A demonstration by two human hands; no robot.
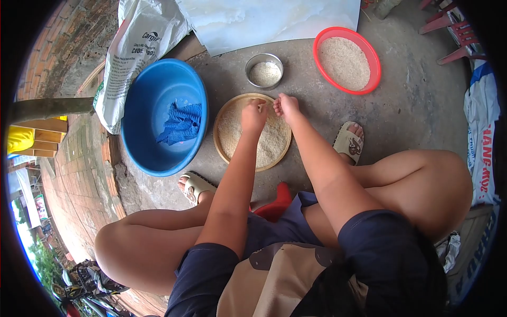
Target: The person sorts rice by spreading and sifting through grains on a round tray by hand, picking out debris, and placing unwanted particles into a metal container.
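Observation:
A round woven tray (pixel 217 138) with pale grains spread over it lies on the ground between my feet. Above its upper part is my left hand (pixel 254 114), its fingers pinched together. My right hand (pixel 285 105) is close beside it at the tray's upper right edge, fingers curled. Whatever either hand holds is too small to make out. Just beyond the tray stands a small metal bowl (pixel 250 78) with some grains inside.
On the left, a large blue basin (pixel 138 121) holds a wet blue cloth (pixel 182 122). A red basin (pixel 376 68) of grains sits at upper right. A white sack (pixel 127 58), a pale sheet (pixel 274 21) and red plastic chairs (pixel 458 34) lie around.

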